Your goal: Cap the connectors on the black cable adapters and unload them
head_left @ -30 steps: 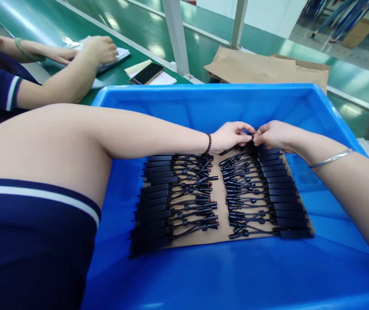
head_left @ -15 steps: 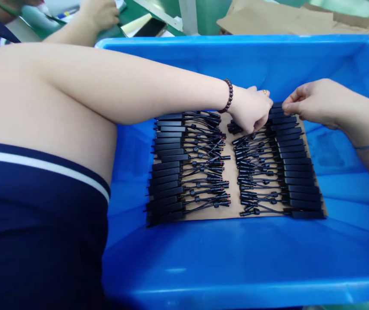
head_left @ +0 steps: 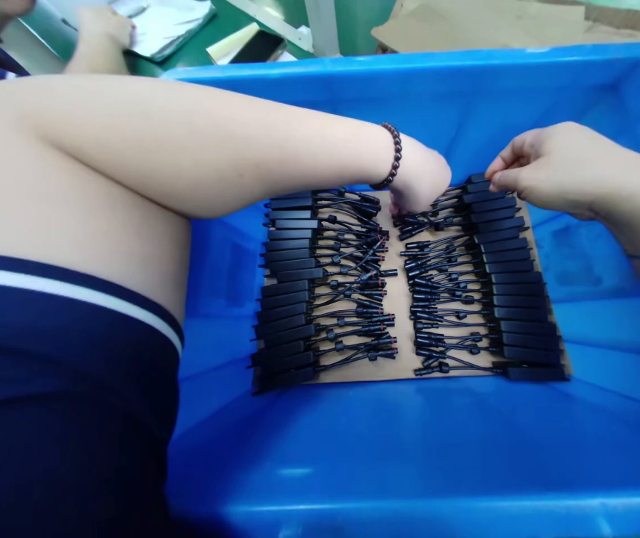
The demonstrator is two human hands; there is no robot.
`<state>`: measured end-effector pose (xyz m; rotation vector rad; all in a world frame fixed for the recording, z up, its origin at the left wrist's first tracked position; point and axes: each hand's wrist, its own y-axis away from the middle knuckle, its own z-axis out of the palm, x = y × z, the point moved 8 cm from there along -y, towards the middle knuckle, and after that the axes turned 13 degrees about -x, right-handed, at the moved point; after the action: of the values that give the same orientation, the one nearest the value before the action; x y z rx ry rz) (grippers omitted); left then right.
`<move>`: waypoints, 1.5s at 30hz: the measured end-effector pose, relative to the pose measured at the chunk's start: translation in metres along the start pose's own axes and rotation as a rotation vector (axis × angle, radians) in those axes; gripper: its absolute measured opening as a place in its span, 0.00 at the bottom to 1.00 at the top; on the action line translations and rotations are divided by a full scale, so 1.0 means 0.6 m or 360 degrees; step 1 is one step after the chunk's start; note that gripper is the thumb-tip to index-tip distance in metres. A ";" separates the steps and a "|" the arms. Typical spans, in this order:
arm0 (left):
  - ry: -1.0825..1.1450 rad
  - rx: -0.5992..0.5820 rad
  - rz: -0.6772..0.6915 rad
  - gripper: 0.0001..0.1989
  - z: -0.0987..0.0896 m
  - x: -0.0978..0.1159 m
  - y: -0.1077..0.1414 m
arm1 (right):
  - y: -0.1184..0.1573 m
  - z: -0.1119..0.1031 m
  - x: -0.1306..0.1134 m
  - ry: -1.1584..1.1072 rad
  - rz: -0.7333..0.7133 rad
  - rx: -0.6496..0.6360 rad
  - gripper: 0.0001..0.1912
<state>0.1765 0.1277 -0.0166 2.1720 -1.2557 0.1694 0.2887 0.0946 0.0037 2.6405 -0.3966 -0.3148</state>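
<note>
Slim black cabled modules (head_left: 518, 301) fill two rows; your right hand (head_left: 555, 164) pinches the unreleased upper-right end module (head_left: 476, 178) (left hand (head_left: 421, 173): fingertips hidden, grip indeterminable).

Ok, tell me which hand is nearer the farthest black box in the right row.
Right. The right hand has its fingertips at the farthest black box; the left hand is further left, by the cables.

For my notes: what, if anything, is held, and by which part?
Right hand seems to pinch the farthest box by its outer end. Left hand: cannot tell, fingers mostly hidden.
</note>
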 end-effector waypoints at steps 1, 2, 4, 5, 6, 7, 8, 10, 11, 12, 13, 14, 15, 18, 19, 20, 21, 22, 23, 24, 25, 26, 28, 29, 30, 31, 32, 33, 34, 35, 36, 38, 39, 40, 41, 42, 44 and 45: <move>-0.0140 -0.0019 -0.0013 0.06 -0.006 0.000 -0.001 | 0.002 -0.005 0.001 -0.0054 -0.0013 0.0036 0.13; -0.0271 -0.0015 0.0013 0.06 -0.010 0.002 -0.003 | 0.003 -0.008 0.003 -0.0127 -0.0028 0.0065 0.13; -0.0270 0.0125 0.0143 0.06 -0.018 0.010 -0.006 | 0.004 -0.014 0.005 -0.0280 -0.0084 0.0119 0.12; -0.0070 0.0216 0.0216 0.07 -0.020 0.011 -0.007 | 0.005 -0.015 0.003 -0.0338 -0.0123 0.0144 0.12; 0.0205 0.0261 0.0263 0.08 -0.016 0.010 -0.009 | 0.007 -0.015 0.001 -0.0371 -0.0164 0.0171 0.11; 0.0536 0.0259 0.0269 0.08 -0.006 0.006 -0.013 | 0.009 -0.014 -0.004 -0.0384 -0.0211 0.0197 0.10; 0.0917 0.0217 0.0242 0.08 0.011 0.001 -0.018 | 0.011 -0.011 -0.010 -0.0385 -0.0244 0.0211 0.09; 0.1542 0.0179 0.0177 0.03 0.045 -0.005 -0.024 | 0.010 0.003 -0.023 -0.0403 -0.0326 0.0185 0.07; 0.1724 0.0208 0.0180 0.02 0.055 -0.006 -0.025 | 0.007 0.012 -0.028 -0.0438 -0.0357 0.0149 0.06; 0.1858 0.0249 0.0197 0.02 0.062 -0.008 -0.026 | 0.001 0.022 -0.030 -0.0467 -0.0372 0.0112 0.07; 0.1966 0.0288 0.0205 0.02 0.068 -0.012 -0.028 | -0.004 0.028 -0.030 -0.0482 -0.0376 0.0104 0.07; 0.2053 0.0331 0.0238 0.03 0.070 -0.015 -0.029 | -0.009 0.031 -0.029 -0.0488 -0.0377 0.0126 0.08; 0.2115 0.0350 0.0267 0.04 0.072 -0.018 -0.031 | -0.013 0.035 -0.028 -0.0479 -0.0376 0.0125 0.08; 0.2206 0.0404 0.0291 0.07 0.070 -0.023 -0.029 | -0.014 0.037 -0.026 -0.0466 -0.0361 0.0110 0.08; 0.2224 0.0410 0.0282 0.07 0.069 -0.023 -0.027 | -0.012 0.037 -0.026 -0.0472 -0.0356 0.0103 0.08; 0.2240 0.0407 0.0268 0.06 0.069 -0.023 -0.025 | -0.009 0.035 -0.026 -0.0481 -0.0349 0.0102 0.09; 0.2248 0.0396 0.0247 0.06 0.069 -0.022 -0.023 | -0.007 0.033 -0.027 -0.0488 -0.0348 0.0102 0.09; 0.2242 0.0379 0.0227 0.06 0.069 -0.021 -0.022 | -0.006 0.032 -0.027 -0.0489 -0.0351 0.0104 0.09; 0.2230 0.0368 0.0211 0.06 0.069 -0.020 -0.021 | -0.004 0.030 -0.028 -0.0483 -0.0356 0.0105 0.08; 0.2219 0.0372 0.0195 0.05 0.070 -0.021 -0.020 | -0.004 0.029 -0.029 -0.0479 -0.0358 0.0104 0.07; 0.2209 0.0384 0.0180 0.05 0.070 -0.022 -0.019 | -0.003 0.029 -0.029 -0.0474 -0.0358 0.0098 0.07; 0.2202 0.0397 0.0165 0.04 0.071 -0.024 -0.018 | -0.003 0.030 -0.030 -0.0468 -0.0358 0.0088 0.06; 0.2192 0.0400 0.0135 0.03 0.076 -0.028 -0.016 | -0.002 0.032 -0.031 -0.0460 -0.0347 0.0062 0.06; 0.2181 0.0382 0.0125 0.03 0.078 -0.029 -0.017 | -0.002 0.033 -0.031 -0.0459 -0.0334 0.0052 0.06; 0.2167 0.0357 0.0127 0.03 0.080 -0.030 -0.019 | -0.003 0.034 -0.029 -0.0460 -0.0315 0.0046 0.06; 0.2161 0.0338 0.0135 0.04 0.081 -0.031 -0.022 | -0.004 0.035 -0.027 -0.0464 -0.0294 0.0042 0.07; 0.2160 0.0328 0.0148 0.05 0.081 -0.033 -0.026 | -0.005 0.036 -0.024 -0.0471 -0.0271 0.0039 0.07; 0.2163 0.0329 0.0159 0.05 0.081 -0.036 -0.030 | -0.007 0.037 -0.021 -0.0475 -0.0254 0.0033 0.07; 0.2167 0.0340 0.0170 0.06 0.080 -0.039 -0.035 | -0.009 0.038 -0.019 -0.0475 -0.0243 0.0021 0.07; 0.2168 0.0355 0.0184 0.07 0.079 -0.042 -0.039 | -0.010 0.039 -0.018 -0.0466 -0.0238 0.0006 0.07; 0.2169 0.0374 0.0202 0.07 0.078 -0.043 -0.041 | -0.009 0.039 -0.019 -0.0445 -0.0238 -0.0005 0.07; 0.2178 0.0397 0.0270 0.08 0.079 -0.037 -0.035 | 0.000 0.039 -0.026 -0.0368 -0.0249 -0.0007 0.06; 0.2195 0.0416 0.0301 0.08 0.079 -0.032 -0.029 | 0.007 0.038 -0.032 -0.0319 -0.0264 0.0005 0.07; 0.2205 0.0404 0.0370 0.07 0.078 -0.022 -0.023 | 0.013 0.035 -0.038 -0.0267 -0.0288 0.0021 0.08; 0.2191 0.0369 0.0446 0.05 0.076 -0.011 -0.021 | 0.017 0.033 -0.043 -0.0216 -0.0339 0.0029 0.09; 0.2190 0.0440 0.0460 0.03 0.070 -0.010 -0.019 | 0.016 0.030 -0.046 -0.0170 -0.0391 0.0032 0.10; 0.2178 0.0564 0.0390 0.05 0.058 -0.025 -0.029 | -0.004 0.029 -0.041 -0.0104 -0.0454 0.0016 0.09; 0.2108 0.0406 0.0385 0.09 0.061 -0.024 -0.043 | -0.022 0.030 -0.028 -0.0125 -0.0392 0.0008 0.09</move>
<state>0.1830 0.1270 -0.0634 1.4508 -0.6581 1.6066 0.2711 0.1041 -0.0152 2.6904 -0.0953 -0.4974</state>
